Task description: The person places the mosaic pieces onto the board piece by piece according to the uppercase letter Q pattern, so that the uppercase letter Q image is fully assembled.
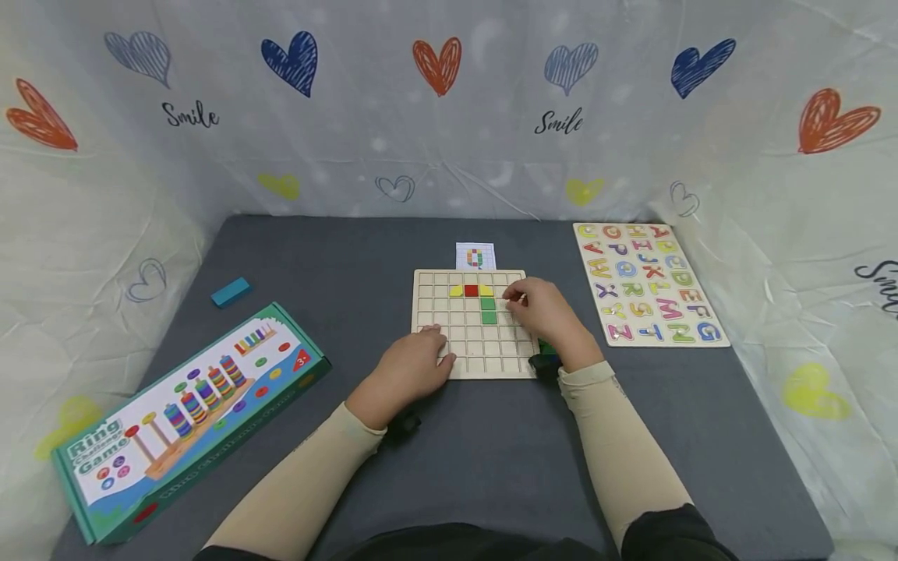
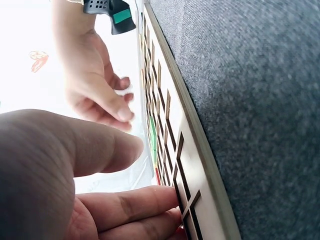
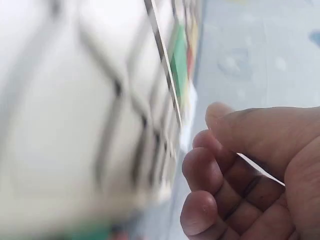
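With fingers relaxed, the left hand (image 1: 414, 365) touches the board (image 1: 491, 351) beneath it, probably for keeping it steady, while the right hand's (image 1: 536, 310) grip, slightly apart and seemingly empty, is just beside the green tiles (image 1: 489, 317).

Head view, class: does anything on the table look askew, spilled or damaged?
Mainly the Ring Game box, at left, looks askew: it lies slantwise, while the grid board sits square. No spill or damage shows.

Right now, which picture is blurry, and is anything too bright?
Right wrist view: the near part of the grid board is blurred, the right hand sharper; left wrist view: the curtain is washed out almost white behind the left hand; head view: the board's lines look clear.
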